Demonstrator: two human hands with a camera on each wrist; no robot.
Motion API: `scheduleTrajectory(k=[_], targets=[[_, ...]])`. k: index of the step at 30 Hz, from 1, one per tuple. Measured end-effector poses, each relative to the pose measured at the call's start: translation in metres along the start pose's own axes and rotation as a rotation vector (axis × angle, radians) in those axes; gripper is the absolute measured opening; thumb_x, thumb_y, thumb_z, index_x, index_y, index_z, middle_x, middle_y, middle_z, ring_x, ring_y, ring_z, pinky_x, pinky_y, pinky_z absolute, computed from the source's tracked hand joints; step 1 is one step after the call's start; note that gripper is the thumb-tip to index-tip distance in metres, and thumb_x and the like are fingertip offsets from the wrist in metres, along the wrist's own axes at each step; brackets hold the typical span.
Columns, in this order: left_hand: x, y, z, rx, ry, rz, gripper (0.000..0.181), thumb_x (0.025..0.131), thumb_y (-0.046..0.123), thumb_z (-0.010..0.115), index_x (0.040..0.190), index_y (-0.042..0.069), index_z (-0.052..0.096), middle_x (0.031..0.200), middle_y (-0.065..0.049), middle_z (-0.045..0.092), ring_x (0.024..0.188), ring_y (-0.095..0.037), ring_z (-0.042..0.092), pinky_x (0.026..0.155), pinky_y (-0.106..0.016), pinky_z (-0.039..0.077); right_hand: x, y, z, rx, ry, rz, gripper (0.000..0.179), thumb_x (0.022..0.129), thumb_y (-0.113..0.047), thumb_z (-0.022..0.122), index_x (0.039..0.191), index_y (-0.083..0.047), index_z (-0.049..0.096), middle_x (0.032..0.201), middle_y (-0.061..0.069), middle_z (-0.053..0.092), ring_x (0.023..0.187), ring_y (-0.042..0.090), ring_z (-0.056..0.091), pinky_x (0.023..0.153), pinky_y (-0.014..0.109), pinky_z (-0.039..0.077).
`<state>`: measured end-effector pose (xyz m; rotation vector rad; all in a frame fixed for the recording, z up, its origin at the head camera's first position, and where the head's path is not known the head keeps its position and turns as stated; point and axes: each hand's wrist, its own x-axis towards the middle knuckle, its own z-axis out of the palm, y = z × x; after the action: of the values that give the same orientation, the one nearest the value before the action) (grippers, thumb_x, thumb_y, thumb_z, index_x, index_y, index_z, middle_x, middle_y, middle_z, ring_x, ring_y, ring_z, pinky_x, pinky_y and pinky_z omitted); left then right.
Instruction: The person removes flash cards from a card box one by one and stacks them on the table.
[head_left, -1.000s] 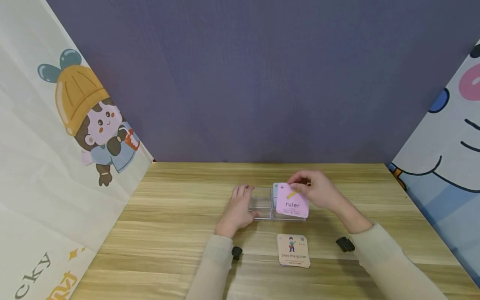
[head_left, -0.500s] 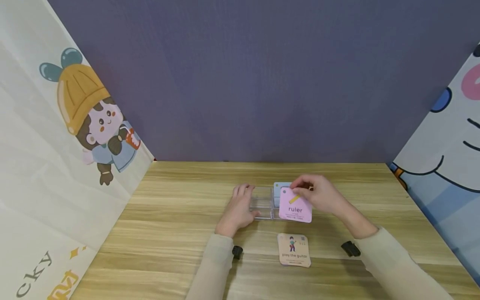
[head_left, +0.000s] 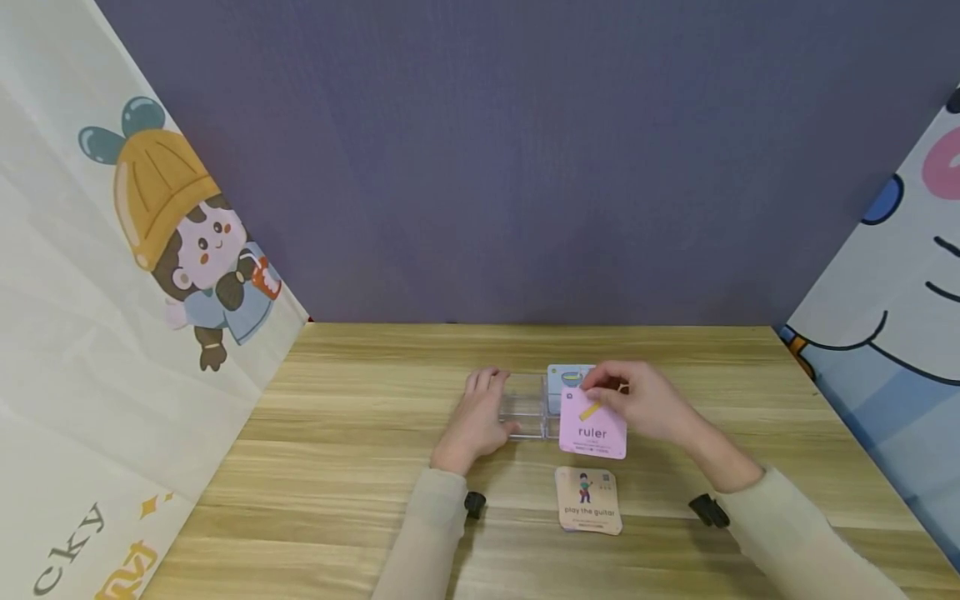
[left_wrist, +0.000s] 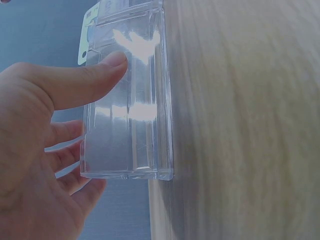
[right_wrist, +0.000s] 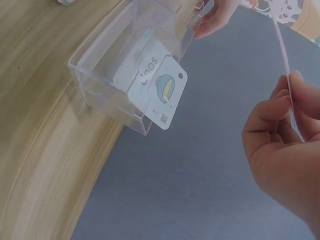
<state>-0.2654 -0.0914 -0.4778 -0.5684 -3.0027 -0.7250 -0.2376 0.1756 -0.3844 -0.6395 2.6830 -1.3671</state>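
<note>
My left hand (head_left: 477, 415) holds the left end of a clear plastic box (head_left: 522, 405) with compartments. In the left wrist view its thumb lies on the near side and the fingers are behind. A light blue card with a soup bowl (right_wrist: 164, 95) leans in the box's right compartment, its top sticking out. My right hand (head_left: 643, 403) pinches a pink "ruler" flashcard (head_left: 592, 442) by its top right, held up in front of the right compartment and overlapping the blue card in the head view. The right wrist view shows the pink card edge-on between thumb and fingers.
A stack of flashcards (head_left: 588, 504), with "play the guitar" on top, lies on the wooden table (head_left: 337, 467) in front of the box. A dark panel (head_left: 480, 167) rises behind the table, and printed curtains (head_left: 90, 333) hang at both sides.
The pink card in my right hand has moved down and slightly right, toward me, baring more of the blue card behind it. My left hand and the box have stayed put.
</note>
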Motion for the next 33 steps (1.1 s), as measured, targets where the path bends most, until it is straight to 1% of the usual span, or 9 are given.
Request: scheduleTrajectory(k=[9, 14, 22, 33], targets=[[0.001, 0.001, 0.0, 0.007, -0.013, -0.009, 0.086, 0.086, 0.032, 0.083, 0.154, 0.007, 0.038, 0.156, -0.011, 0.035, 0.146, -0.03, 0.026, 0.121, -0.041, 0.03, -0.005, 0.001, 0.002, 0.006, -0.001, 0.008, 0.014, 0.093, 0.002, 0.067, 0.097, -0.009, 0.074, 0.089, 0.004, 0.069, 0.071, 0.02, 0.061, 0.055, 0.028, 0.054], [0.001, 0.001, 0.001, 0.001, -0.019, -0.014, 0.086, 0.086, 0.032, 0.083, 0.154, 0.008, 0.037, 0.157, -0.012, 0.034, 0.147, -0.029, 0.025, 0.122, -0.041, 0.029, -0.007, 0.003, 0.003, 0.017, -0.018, 0.006, 0.014, 0.092, 0.003, 0.066, 0.098, -0.007, 0.073, 0.088, 0.005, 0.068, 0.073, 0.02, 0.061, 0.057, 0.028, 0.055], [0.001, 0.0, 0.002, -0.002, -0.01, -0.011, 0.086, 0.086, 0.031, 0.083, 0.154, 0.008, 0.038, 0.156, -0.011, 0.035, 0.147, -0.029, 0.025, 0.121, -0.041, 0.03, -0.012, 0.006, 0.006, 0.039, -0.026, 0.011, 0.014, 0.093, 0.002, 0.066, 0.098, -0.008, 0.073, 0.091, 0.005, 0.069, 0.073, 0.021, 0.061, 0.056, 0.028, 0.056], [0.0, 0.002, 0.0, -0.007, -0.01, -0.011, 0.085, 0.086, 0.031, 0.083, 0.154, 0.007, 0.038, 0.156, -0.012, 0.034, 0.147, -0.03, 0.025, 0.121, -0.042, 0.029, -0.016, 0.005, 0.009, 0.06, -0.041, 0.013, 0.013, 0.093, 0.001, 0.066, 0.098, -0.009, 0.073, 0.089, 0.004, 0.068, 0.072, 0.02, 0.061, 0.056, 0.029, 0.056]])
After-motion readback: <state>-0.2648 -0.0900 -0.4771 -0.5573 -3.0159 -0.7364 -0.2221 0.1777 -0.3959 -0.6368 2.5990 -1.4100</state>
